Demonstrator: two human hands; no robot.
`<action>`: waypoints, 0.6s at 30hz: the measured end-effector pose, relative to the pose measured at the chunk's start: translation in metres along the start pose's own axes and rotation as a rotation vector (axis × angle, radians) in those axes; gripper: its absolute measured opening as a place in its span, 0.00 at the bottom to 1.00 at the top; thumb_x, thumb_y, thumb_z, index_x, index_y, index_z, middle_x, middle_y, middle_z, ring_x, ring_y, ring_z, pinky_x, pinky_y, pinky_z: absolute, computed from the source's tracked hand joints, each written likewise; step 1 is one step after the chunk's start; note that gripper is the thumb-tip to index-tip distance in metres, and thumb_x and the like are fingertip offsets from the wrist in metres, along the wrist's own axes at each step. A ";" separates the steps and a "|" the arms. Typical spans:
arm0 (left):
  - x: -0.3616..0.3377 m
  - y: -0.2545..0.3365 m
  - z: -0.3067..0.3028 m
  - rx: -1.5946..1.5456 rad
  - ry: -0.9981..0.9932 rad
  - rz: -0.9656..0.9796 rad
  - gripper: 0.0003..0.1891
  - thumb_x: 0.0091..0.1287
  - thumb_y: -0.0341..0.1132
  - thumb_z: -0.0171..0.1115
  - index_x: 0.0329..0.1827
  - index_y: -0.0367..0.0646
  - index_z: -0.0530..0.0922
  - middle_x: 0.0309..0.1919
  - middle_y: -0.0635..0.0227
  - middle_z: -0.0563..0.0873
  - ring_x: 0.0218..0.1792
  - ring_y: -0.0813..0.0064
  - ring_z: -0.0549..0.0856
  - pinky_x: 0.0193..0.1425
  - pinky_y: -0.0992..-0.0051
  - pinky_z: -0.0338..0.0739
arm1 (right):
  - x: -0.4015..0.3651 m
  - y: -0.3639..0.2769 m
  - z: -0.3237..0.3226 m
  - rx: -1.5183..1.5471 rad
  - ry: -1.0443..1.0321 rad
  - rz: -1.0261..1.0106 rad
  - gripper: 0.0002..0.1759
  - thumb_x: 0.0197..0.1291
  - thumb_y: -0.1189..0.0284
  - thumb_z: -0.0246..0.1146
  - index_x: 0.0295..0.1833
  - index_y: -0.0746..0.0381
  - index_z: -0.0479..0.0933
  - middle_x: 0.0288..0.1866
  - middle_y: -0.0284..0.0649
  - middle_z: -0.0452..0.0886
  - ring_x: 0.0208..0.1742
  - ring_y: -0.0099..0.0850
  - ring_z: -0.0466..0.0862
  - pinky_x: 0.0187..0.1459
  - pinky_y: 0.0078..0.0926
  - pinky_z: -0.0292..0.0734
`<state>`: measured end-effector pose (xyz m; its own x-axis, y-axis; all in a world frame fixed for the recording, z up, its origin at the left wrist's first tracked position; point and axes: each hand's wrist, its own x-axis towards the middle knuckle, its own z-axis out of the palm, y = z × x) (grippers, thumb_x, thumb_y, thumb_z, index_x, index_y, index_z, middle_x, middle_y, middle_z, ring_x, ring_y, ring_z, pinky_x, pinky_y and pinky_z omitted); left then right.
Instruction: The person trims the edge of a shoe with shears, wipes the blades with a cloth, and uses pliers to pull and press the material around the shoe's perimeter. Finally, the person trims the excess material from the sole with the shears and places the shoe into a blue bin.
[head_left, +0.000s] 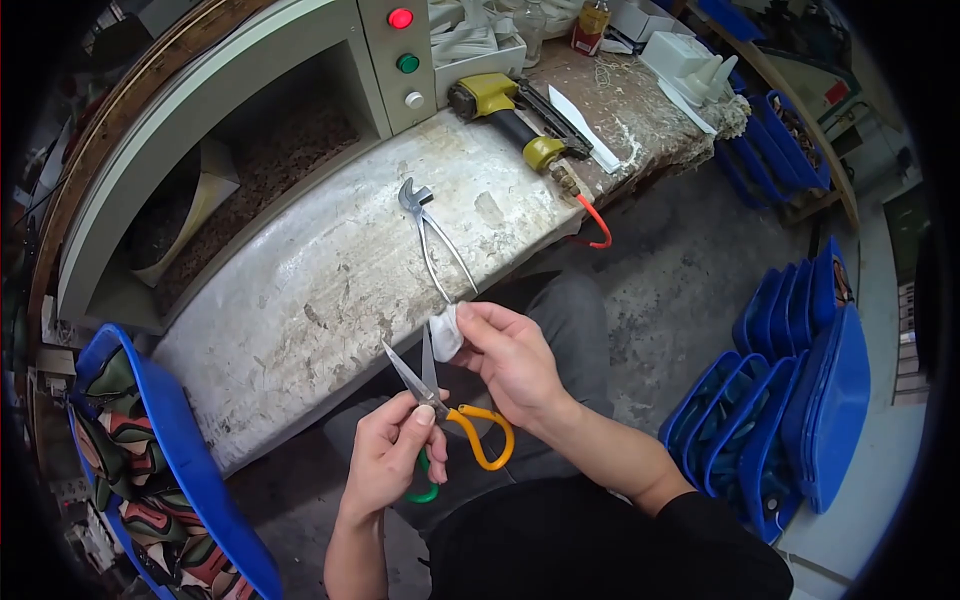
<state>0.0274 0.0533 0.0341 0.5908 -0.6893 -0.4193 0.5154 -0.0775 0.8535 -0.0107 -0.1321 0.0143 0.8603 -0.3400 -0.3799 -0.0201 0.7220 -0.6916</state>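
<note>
1. Left hand: grip wrapped around the scissors near the pivot, blades parted and pointing toward the table. Holding there, not by the loops, appears to favour steadiness over leverage.
2. Right hand: grip is a narrow pinch on the white piece, beside the blades at the table's near edge. A fingertip hold presumably suits something so small. Blade contact cannot be confirmed from this angle.
3. Pincers lie with handles toward the near edge, apparently for easy reach.
4. Nailer lies farther off; its red hose drops over the edge, seemingly away from the hands.
5. Table surface: pale, stained, flaking.
6. Room: machine with coloured buttons behind the table; left bin, blue, holding patterned parts; right bins, blue, grouped above grey floor.
</note>
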 end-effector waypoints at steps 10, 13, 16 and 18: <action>0.006 -0.004 0.005 0.097 0.035 0.018 0.14 0.85 0.31 0.54 0.64 0.31 0.80 0.26 0.63 0.84 0.20 0.76 0.81 0.27 0.80 0.76 | 0.003 0.014 0.005 -0.387 -0.030 -0.147 0.10 0.79 0.73 0.65 0.55 0.70 0.85 0.45 0.42 0.90 0.40 0.22 0.87 0.42 0.18 0.84; 0.005 -0.002 0.002 0.091 0.036 0.022 0.14 0.85 0.31 0.54 0.63 0.31 0.80 0.26 0.63 0.84 0.20 0.76 0.81 0.27 0.80 0.76 | 0.011 0.013 0.012 -0.247 0.007 -0.112 0.10 0.78 0.73 0.65 0.54 0.70 0.85 0.43 0.41 0.90 0.38 0.21 0.86 0.41 0.17 0.83; 0.004 0.001 -0.001 0.067 0.004 0.010 0.13 0.85 0.31 0.53 0.63 0.32 0.80 0.26 0.64 0.84 0.20 0.77 0.81 0.27 0.80 0.76 | 0.018 0.010 0.018 0.106 0.082 -0.009 0.11 0.77 0.73 0.67 0.52 0.71 0.87 0.37 0.39 0.90 0.31 0.18 0.81 0.34 0.15 0.79; 0.002 0.001 -0.003 0.046 0.000 0.011 0.13 0.86 0.31 0.53 0.63 0.32 0.80 0.26 0.64 0.84 0.20 0.77 0.81 0.27 0.80 0.76 | 0.010 0.009 0.012 0.018 0.055 -0.016 0.11 0.76 0.73 0.67 0.53 0.71 0.87 0.38 0.39 0.90 0.32 0.19 0.82 0.35 0.15 0.80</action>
<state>0.0311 0.0540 0.0333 0.5960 -0.6906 -0.4096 0.4796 -0.1030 0.8714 0.0039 -0.1218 0.0123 0.8310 -0.3836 -0.4028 0.0028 0.7271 -0.6865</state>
